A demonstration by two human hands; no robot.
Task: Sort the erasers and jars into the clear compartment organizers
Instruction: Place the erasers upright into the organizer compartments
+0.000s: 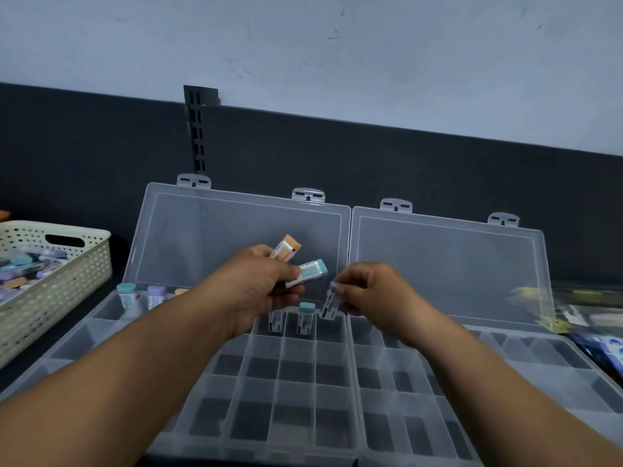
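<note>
Two clear compartment organizers lie side by side with lids open, the left one point(236, 392) and the right one point(505, 372). My left hand point(259, 288) holds an orange eraser point(287, 247) and a teal eraser point(312, 270) above the left organizer's back row. My right hand point(367, 291) pinches a purple eraser point(331, 303) just over a back-row compartment. Erasers stand upright in the back row: teal point(127, 294), purple point(155, 296), another purple point(275, 321) and another teal point(306, 317).
A cream perforated basket point(67, 281) with several more erasers sits at the left. Blurred packets point(586, 318) lie at the right edge. A dark back panel with a slotted rail point(198, 136) rises behind the lids.
</note>
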